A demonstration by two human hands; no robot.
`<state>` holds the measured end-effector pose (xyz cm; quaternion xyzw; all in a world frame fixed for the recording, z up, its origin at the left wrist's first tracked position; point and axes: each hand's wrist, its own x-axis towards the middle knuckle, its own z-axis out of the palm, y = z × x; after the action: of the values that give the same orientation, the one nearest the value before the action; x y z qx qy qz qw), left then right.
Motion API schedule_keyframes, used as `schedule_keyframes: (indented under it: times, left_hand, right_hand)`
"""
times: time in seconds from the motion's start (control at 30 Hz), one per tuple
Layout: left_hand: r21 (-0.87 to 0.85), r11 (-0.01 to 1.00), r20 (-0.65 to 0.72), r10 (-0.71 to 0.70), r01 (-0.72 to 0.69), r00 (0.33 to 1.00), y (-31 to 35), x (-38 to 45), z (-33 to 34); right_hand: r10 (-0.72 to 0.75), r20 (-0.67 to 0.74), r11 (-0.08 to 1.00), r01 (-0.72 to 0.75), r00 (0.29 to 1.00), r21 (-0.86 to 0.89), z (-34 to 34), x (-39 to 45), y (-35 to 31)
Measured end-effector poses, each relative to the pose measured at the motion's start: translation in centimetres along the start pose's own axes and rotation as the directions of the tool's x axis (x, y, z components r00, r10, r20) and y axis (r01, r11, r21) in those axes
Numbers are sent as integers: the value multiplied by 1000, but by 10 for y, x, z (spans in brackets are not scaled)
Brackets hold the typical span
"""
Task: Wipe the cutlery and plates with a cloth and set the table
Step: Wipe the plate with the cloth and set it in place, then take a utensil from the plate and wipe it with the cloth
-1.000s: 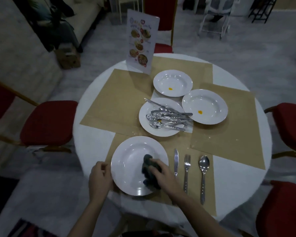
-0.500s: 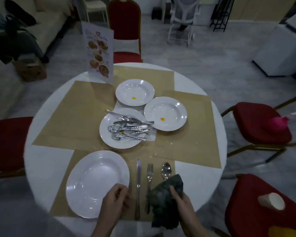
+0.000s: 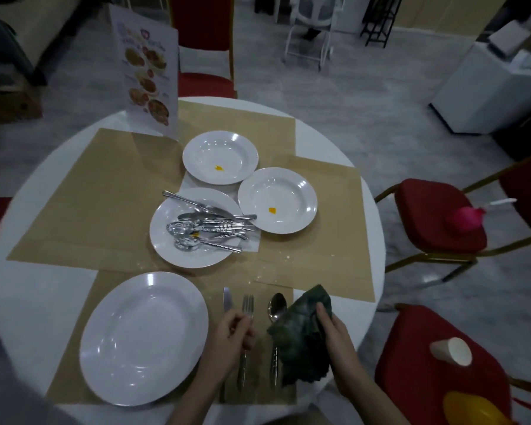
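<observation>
Round white table (image 3: 37, 305), laid with tan paper placemats (image 3: 83, 204)

Near setting: one large white plate (image 3: 144, 338) on the nearest placemat, its surface showing no marks; to its right, side by side, a knife (image 3: 227, 302), a fork (image 3: 247, 305) and a spoon (image 3: 277, 305), handles toward the person

Left hand (image 3: 230, 335): lies over the knife and fork, fingers curled down onto them; whether it actually grips either piece, cannot tell

Right hand (image 3: 334, 338): holds a dark green cloth (image 3: 301, 335), fingers wrapped along its right side, one fingertip pressed on top; the cloth hangs bunched just right of the spoon, overlapping the spoon's handle

Centre of table: a white plate (image 3: 172, 250) carrying a heap of unsorted cutlery (image 3: 209, 228), a pale napkin partly under it

Two further soup plates: the far one (image 3: 220, 157) and the right one (image 3: 277, 200), each with a small yellow spot in its well, rims close to one another and to the cutlery plate

Far edge: an upright menu card (image 3: 146, 75) with pictures of dishes

Around the table: red-cushioned chairs (image 3: 436, 219); on the near right chair a paper cup (image 3: 451, 351) on its side and a yellow object (image 3: 472, 407); on the chair beyond it a pink item (image 3: 466, 217)
</observation>
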<state>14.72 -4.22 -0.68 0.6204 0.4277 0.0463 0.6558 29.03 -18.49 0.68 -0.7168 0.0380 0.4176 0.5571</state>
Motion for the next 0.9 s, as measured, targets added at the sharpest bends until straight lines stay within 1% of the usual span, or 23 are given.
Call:
schedule_keyframes:
  times: [0.17,0.3,0.4,0.5,0.63,0.7,0.8,0.9]
  left_hand:
    - [-23,999,-93,-39,37,995,2,11,24]
    - [-101,995,-235,-39,15,971,18,15,57]
    - [-206,978,-351,-95,22,931,29,17,88]
    - [-260,965,-399,-150,45,904,38,20,111]
    - [-281,960,-454,-149,18,878,48,19,124]
    - [-275,961,-474,-156,23,867,50,20,124]
    - [-274,962,-491,-143,4,859,51,24,122]
    - [-256,967,-485,-119,-11,866,50,29,120]
  right_hand:
    - [57,92,998,-58,994,9,-8,31,-18]
    - [88,225,993,-69,970,-91,-28,67,-33]
    - [132,311,983,-83,941,-165,-48,92,-45]
    - [180,355,970,-106,917,-217,-64,110,-53]
    - [239,397,948,-125,886,-291,-70,123,-62]
    - [220,442,948,-85,870,-306,-68,124,-67]
    - [101,509,961,49,855,-274,-68,114,-79]
    - [37,546,946,146,837,-288,-73,102,-89]
